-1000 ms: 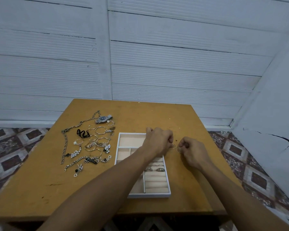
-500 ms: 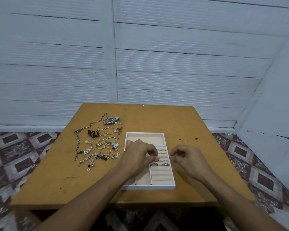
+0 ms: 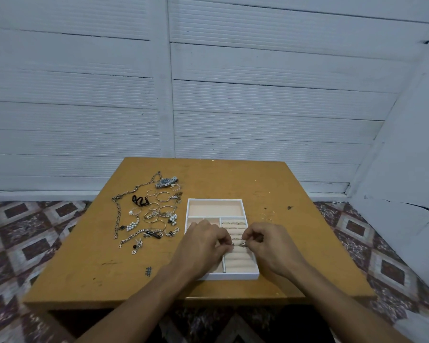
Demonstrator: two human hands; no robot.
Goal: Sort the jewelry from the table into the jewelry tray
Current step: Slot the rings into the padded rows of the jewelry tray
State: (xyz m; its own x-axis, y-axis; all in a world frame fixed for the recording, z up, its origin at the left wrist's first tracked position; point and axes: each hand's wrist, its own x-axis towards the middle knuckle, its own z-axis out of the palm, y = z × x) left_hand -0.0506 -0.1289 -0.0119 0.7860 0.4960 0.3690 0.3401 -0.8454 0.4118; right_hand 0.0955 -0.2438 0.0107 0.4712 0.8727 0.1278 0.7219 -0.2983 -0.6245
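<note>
**Hands meet over the tray's ring rolls**

Both hands sit close together over the near right compartment of the jewelry tray (image 3: 233, 277). The right hand (image 3: 270, 246) pinches a small ring (image 3: 243, 243) at the rolls. The left hand (image 3: 203, 246) curls its fingers just beside it, but its own grip is hidden. The unsorted jewelry (image 3: 149, 216) and a watch (image 3: 166, 182) lie on the table (image 3: 233, 174) left of the tray. The tiny pieces (image 3: 265, 216) to its right are too small to make out.
</note>
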